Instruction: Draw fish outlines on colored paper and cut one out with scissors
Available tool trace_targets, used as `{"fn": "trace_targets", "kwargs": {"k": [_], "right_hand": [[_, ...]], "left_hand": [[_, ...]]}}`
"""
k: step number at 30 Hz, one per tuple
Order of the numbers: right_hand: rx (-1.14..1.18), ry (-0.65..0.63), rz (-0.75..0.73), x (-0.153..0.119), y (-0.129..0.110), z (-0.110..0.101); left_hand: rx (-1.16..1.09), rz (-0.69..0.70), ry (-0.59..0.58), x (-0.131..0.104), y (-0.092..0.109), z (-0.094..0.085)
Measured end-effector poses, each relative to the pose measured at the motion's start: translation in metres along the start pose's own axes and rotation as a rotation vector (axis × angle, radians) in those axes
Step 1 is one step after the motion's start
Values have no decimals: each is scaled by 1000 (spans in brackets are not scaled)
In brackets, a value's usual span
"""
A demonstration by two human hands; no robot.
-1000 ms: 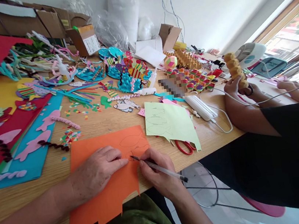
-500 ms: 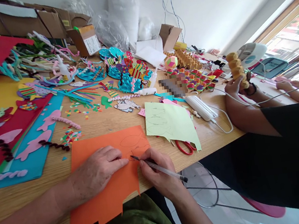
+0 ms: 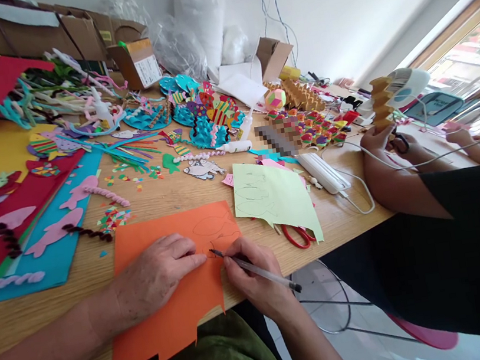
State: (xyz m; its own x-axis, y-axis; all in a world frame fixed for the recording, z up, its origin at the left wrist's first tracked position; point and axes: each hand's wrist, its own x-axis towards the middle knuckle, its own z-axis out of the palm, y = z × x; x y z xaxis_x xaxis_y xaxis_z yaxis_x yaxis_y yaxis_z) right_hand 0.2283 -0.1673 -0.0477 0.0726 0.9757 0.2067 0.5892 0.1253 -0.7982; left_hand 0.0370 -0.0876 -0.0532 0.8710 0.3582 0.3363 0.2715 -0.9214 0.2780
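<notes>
An orange paper sheet with cut notches along its lower edge lies at the table's front, overhanging it slightly. Drawn on its upper right are fish-like outlines. Flat on the sheet rests my left hand, fingers stretched out and holding nothing. My right hand grips a pen with a clear barrel and dark cap end. The pen's tip touches the orange paper just right of my left fingertips. Beside it lies a pale green sheet with pencilled fish outlines, partly covering red-handled scissors.
Pink paper fish with fuzzy stems and coloured sheets lie left. Paper scraps, glue bottles and decorated crafts spread behind. A white power strip with a cable sits right, near a person holding folded yellow paper and scissors.
My hands, the pen and the orange sheet look almost unmoved. At the right, the other person's folded yellow paper has turned and shifted slightly, and scissors show more clearly in that person's hand.
</notes>
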Motion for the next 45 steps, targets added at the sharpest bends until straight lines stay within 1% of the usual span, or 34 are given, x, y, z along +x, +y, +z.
{"fn": "trace_targets", "kwargs": {"k": [4,9,14,16,21,28,32,45], "right_hand": [[17,-16,6,0,1,-1],[83,22,34,0,-5,-7],[56,8,0,1,-13,-7],[52,1,-5,2,-13,-3],[36,-3,7,2,-8,3],[7,-32,15,3,-7,3],[-11,-27,12,2,-5,4],[-33,-24,-4,2,-5,5]], "left_hand": [[1,9,-2,0,1,-1],[20,-4,-14,-1,0,-1],[10,-5,-17,0,1,-4],[1,-13,-22,0,1,-6],[-21,-18,7,1,2,-9],[2,-7,25,3,2,-9],[15,8,48,2,2,-8],[23,14,53,2,2,-7]]}}
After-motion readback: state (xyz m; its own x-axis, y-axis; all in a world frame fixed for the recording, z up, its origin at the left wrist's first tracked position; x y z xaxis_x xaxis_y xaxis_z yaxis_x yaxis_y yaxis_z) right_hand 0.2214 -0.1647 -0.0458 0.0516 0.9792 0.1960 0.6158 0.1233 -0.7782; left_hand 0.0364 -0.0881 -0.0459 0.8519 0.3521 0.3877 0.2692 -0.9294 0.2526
